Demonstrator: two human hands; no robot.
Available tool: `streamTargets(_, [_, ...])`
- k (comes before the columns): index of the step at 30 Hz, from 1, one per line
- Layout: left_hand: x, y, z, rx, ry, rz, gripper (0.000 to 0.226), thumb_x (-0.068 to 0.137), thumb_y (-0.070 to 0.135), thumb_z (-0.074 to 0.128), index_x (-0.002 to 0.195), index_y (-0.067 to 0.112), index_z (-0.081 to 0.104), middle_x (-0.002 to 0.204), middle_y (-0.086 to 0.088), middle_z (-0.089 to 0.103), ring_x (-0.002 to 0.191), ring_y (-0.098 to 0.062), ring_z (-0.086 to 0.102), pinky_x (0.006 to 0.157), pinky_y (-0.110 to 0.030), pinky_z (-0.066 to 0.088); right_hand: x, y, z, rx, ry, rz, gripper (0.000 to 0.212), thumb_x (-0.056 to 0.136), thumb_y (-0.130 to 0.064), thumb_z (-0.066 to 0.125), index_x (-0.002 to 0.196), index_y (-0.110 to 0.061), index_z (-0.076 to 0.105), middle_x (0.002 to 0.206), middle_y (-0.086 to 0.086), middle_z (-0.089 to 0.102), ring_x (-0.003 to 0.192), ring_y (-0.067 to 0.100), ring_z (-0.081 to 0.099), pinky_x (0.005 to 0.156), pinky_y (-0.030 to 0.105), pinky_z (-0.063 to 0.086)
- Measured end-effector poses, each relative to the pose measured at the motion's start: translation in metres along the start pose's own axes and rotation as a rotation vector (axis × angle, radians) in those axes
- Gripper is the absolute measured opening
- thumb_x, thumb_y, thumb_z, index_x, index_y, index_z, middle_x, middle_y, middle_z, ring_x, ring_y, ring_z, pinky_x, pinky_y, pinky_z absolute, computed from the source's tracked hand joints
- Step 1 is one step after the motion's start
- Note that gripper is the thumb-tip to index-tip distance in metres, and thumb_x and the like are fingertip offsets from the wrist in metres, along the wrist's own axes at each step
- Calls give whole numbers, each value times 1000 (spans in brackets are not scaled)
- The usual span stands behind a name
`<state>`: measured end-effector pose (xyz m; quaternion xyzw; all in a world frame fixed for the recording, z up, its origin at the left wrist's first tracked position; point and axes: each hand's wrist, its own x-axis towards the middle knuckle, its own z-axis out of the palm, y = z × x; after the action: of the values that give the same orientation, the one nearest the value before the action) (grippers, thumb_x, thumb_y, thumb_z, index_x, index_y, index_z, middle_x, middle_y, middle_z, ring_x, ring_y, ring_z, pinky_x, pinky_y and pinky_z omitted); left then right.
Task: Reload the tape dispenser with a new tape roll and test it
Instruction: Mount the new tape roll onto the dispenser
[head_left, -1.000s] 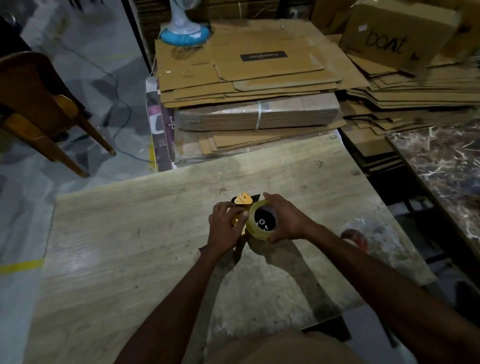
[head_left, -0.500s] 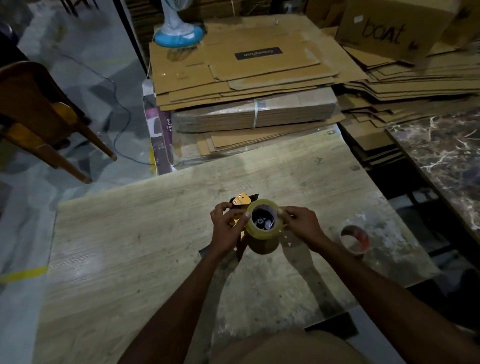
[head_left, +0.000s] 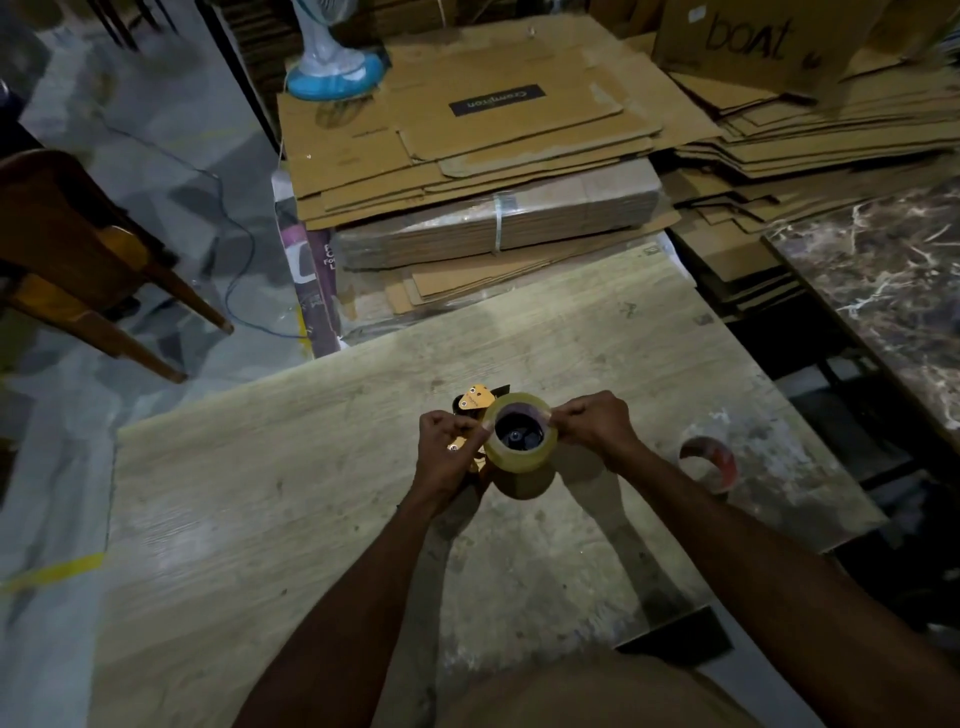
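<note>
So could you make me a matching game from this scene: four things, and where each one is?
Things:
1. tape roll
2. reddish ring
3. fan base
4. chair

Places:
A. on the cardboard stack
B. left of the table
C. on the dispenser
D. on the table, right side

Pairs: 1-C, 2-D, 3-A, 4-B

The picture I get is dim and murky. Light falls from above and ahead: the cardboard stack (head_left: 467, 135) is the brightest patch, and long dark shadows run across the desk (head_left: 260, 519) toward me. A faint sheen sits on the desk's left part. The wide lens bows straight edges near the borders, the chair (head_left: 78, 249) at left looks soft, and the lower corners sink into darkness.
</note>
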<state>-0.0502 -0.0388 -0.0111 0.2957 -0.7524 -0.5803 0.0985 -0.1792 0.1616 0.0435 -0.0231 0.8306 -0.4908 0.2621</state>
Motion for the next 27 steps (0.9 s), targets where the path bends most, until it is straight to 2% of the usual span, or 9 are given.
streamTargets(4, [-1, 3, -1, -58, 4, -42, 25, 78, 42, 86, 79, 20, 73, 115, 4, 45, 104, -16, 62, 74, -49, 63, 5, -7, -3, -34, -19, 7, 11, 73, -6, 85, 66, -12, 80, 69, 12, 76, 65, 28, 75, 67, 45, 65])
streamTargets(7, [-1, 5, -1, -38, -3, -38, 26, 79, 42, 85, 79, 20, 72, 115, 1, 45, 106, -16, 60, 74, -48, 63, 2, -2, 0, -28, 8, -18, 6, 74, -10, 86, 74, -10, 81, 70, 10, 76, 64, 25, 75, 66, 43, 65])
streamTargets(13, [-2, 9, -3, -34, -25, -24, 29, 82, 31, 84, 83, 7, 70, 117, -5, 43, 103, -20, 61, 71, -46, 63, -9, 1, 5, -54, 54, -59, 16, 77, -22, 87, 84, -7, 81, 74, 8, 77, 62, 18, 74, 62, 30, 63])
streamTargets(15, [-2, 10, -3, -31, -33, -28, 31, 82, 28, 85, 81, 2, 69, 116, -5, 44, 103, -15, 60, 71, -37, 63, -10, -2, 2, -49, 33, -36, 13, 76, -19, 87, 80, -8, 81, 74, 9, 77, 63, 20, 75, 62, 30, 63])
streamTargets(18, [-1, 11, -5, -7, -30, -47, 32, 82, 20, 85, 81, -7, 67, 114, -8, 45, 95, 15, 51, 72, -10, 53, -1, -11, 2, -81, 23, 13, 11, 72, -17, 89, 73, -11, 81, 68, 7, 76, 63, 23, 75, 62, 33, 64])
streamTargets(21, [0, 6, -4, -21, -54, -35, 34, 80, 18, 86, 85, -8, 66, 111, -7, 46, 94, 19, 50, 81, -5, 47, 15, -19, 3, -134, -13, 63, 9, 70, -10, 88, 74, -6, 81, 69, 10, 76, 63, 24, 76, 62, 39, 65])
streamTargets(23, [1, 6, -5, -45, -67, -40, 39, 79, 16, 86, 94, -12, 63, 105, -1, 48, 95, 16, 54, 86, -15, 51, 23, -23, 3, -205, -40, 85, 14, 67, -9, 85, 75, 0, 80, 71, 13, 77, 65, 25, 76, 65, 43, 65])
streamTargets(25, [3, 3, -6, -49, -82, -47, 42, 75, 30, 90, 92, 0, 66, 109, -2, 45, 107, -10, 62, 87, -40, 58, 29, -26, 5, -283, -65, 59, 18, 65, -12, 82, 75, 3, 79, 71, 15, 76, 67, 27, 76, 68, 45, 64])
streamTargets(27, [3, 1, -7, -40, -60, -19, 42, 69, 48, 91, 83, 16, 67, 115, -3, 42, 106, -37, 62, 82, -54, 59, 32, -26, 9, -338, -69, 32, 19, 65, -14, 79, 75, 3, 79, 72, 16, 76, 70, 30, 75, 70, 47, 63])
